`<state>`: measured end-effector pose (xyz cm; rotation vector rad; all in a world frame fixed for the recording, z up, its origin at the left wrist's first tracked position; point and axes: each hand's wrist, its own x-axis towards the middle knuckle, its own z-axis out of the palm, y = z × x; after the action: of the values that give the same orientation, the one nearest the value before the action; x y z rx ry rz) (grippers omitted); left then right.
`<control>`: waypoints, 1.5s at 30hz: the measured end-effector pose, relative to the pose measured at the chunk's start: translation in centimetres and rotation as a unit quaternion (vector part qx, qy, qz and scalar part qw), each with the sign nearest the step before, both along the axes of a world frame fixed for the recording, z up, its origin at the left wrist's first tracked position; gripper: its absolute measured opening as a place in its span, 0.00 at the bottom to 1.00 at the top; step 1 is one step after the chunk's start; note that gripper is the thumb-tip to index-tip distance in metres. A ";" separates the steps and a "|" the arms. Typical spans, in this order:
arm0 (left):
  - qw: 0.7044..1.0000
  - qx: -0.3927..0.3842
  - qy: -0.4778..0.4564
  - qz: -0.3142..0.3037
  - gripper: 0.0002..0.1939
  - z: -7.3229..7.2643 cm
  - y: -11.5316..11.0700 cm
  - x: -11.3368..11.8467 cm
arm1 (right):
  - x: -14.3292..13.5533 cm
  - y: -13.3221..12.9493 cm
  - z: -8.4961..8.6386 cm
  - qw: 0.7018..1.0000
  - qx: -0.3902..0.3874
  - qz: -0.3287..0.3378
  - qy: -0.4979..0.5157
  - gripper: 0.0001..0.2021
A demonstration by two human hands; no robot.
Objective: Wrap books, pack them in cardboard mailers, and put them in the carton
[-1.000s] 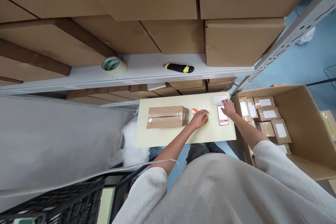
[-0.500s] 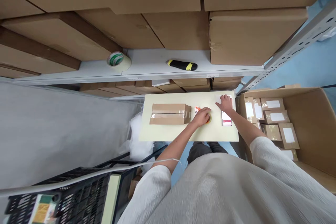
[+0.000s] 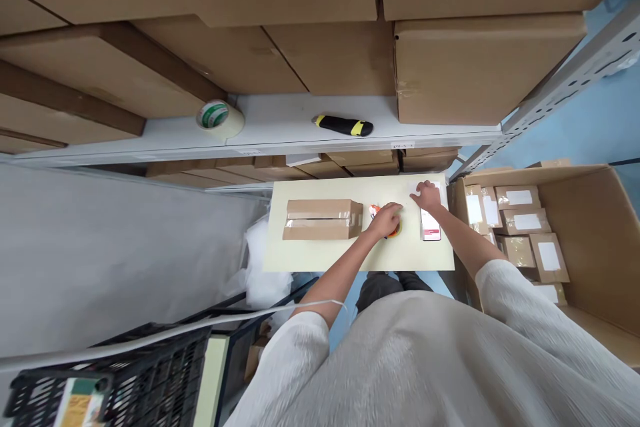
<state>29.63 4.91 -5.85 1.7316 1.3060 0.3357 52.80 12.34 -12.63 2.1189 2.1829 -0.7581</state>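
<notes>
My left hand [image 3: 385, 221] is closed over what looks like a tape dispenser [image 3: 374, 211], with orange and white at one end and a yellow-orange ring by the palm. Much of it is hidden under the fingers. To its left lies a closed cardboard box [image 3: 320, 219] with clear tape along its top seam. My right hand [image 3: 427, 196] rests at the table's far right, thumb apart from slightly bent fingers, over pale sheets whose edges show around it. Just below that hand lies a phone [image 3: 431, 225] with a lit white screen, partly covered by the wrist.
The cream table [image 3: 310, 257] stands under a metal shelf [image 3: 280, 113] stacked with cartons. On the shelf are a tape roll [image 3: 220, 118] and a black-yellow utility knife [image 3: 345, 125]. A large carton [image 3: 585, 213] of small labelled boxes stands right; a black crate [image 3: 150, 373] lower left.
The view has shifted slightly. My left hand has turned a little, and more of the yellow-orange ring shows beneath it. The right hand stays nearly where it was.
</notes>
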 end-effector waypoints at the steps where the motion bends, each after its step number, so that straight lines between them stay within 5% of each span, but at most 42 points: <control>1: 1.000 0.000 0.000 0.003 0.22 0.0 0.0 -0.1 | -0.4 0.2 -0.3 1.000 -0.001 -0.004 -0.002 0.13; 12: 1.000 -0.011 -0.011 0.022 0.21 -0.5 -0.3 -0.9 | 0.8 1.2 -2.0 0.998 0.007 0.016 0.063 0.07; 19: 0.994 -0.033 -0.028 0.104 0.17 -0.9 1.4 1.2 | 1.0 0.9 1.4 0.995 -0.041 -0.020 0.088 0.09; 27: 0.980 -0.068 -0.055 0.180 0.12 -1.8 5.8 7.0 | 2.7 0.0 6.0 0.988 0.018 -0.011 0.154 0.07; 35: 0.981 -0.073 -0.049 0.176 0.15 -2.3 7.1 8.8 | 3.6 -0.6 6.9 0.981 0.002 -0.021 0.191 0.08; 45: 0.985 -0.039 0.011 0.168 0.17 -0.8 7.5 8.8 | 6.7 -0.5 7.6 0.992 0.070 0.039 0.099 0.15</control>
<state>38.45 12.39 -6.70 1.4518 1.6079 0.4524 59.53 11.86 -5.08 2.0865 2.4713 -0.8684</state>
